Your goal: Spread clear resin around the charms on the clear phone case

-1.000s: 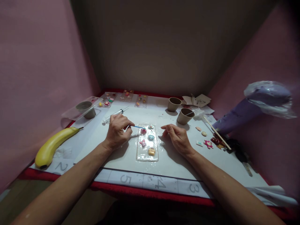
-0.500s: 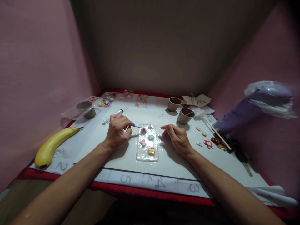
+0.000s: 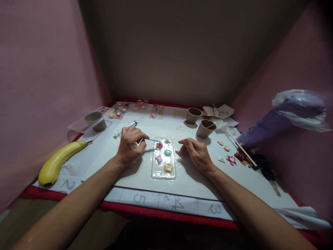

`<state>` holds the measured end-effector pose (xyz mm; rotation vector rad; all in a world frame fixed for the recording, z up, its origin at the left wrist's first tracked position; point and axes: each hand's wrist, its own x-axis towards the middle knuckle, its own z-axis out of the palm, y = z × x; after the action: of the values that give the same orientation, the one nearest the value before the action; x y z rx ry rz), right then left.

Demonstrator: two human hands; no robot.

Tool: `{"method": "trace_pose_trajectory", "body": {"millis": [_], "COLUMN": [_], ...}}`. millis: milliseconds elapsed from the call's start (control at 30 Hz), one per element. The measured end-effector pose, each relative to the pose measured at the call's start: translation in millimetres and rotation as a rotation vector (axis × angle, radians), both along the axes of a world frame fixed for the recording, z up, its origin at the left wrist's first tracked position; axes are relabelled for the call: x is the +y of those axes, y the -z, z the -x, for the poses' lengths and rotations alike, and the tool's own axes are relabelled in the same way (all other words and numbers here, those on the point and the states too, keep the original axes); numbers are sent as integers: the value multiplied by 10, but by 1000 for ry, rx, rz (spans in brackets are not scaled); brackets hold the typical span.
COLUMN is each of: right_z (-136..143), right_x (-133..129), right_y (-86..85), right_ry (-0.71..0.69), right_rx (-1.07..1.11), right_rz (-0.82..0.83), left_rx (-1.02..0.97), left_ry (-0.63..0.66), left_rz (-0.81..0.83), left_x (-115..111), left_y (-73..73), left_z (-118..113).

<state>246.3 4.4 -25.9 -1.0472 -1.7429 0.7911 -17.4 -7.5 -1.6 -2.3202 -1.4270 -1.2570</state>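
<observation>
A clear rectangular case (image 3: 163, 173) lies on the white sheet between my hands, with several small charms on its glossy surface. My left hand (image 3: 132, 145) pinches a thin blue stick (image 3: 153, 140) whose tip reaches over the red charm (image 3: 159, 145) at the case's upper left. Lower down on the case are a pink charm (image 3: 158, 158) and a yellow one (image 3: 168, 168); a blue one (image 3: 168, 152) sits at the middle right. To the right of the case, my right hand (image 3: 195, 152) rests with curled fingers, thumb near the forefinger; whether it holds anything is hidden.
A yellow banana (image 3: 61, 161) lies at the left, near a cup (image 3: 98, 122) and a syringe (image 3: 127, 127). Two brown cups (image 3: 194, 116) (image 3: 206, 128) stand behind my right hand. Loose charms (image 3: 231, 159), a wooden stick (image 3: 241, 147) and a purple roll (image 3: 270, 126) are at the right.
The blue stick's tip has shifted very slightly up over the red charm. Both hands stay almost in place.
</observation>
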Motion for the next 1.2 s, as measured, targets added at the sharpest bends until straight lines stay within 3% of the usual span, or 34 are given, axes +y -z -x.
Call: {"method": "trace_pose_trajectory", "body": {"millis": [367, 1200], "right_z": [0, 10], "right_x": [-1, -11], "right_y": [-15, -23], "right_ry": [-6, -17], "right_rx": [-13, -33], "right_rz": [-7, 6], "left_rx": [-31, -4], "left_ry": [-18, -36], "left_rz": [88, 95], "left_x": [-5, -1], "left_y": [-8, 8], "left_z": [-19, -16]}}
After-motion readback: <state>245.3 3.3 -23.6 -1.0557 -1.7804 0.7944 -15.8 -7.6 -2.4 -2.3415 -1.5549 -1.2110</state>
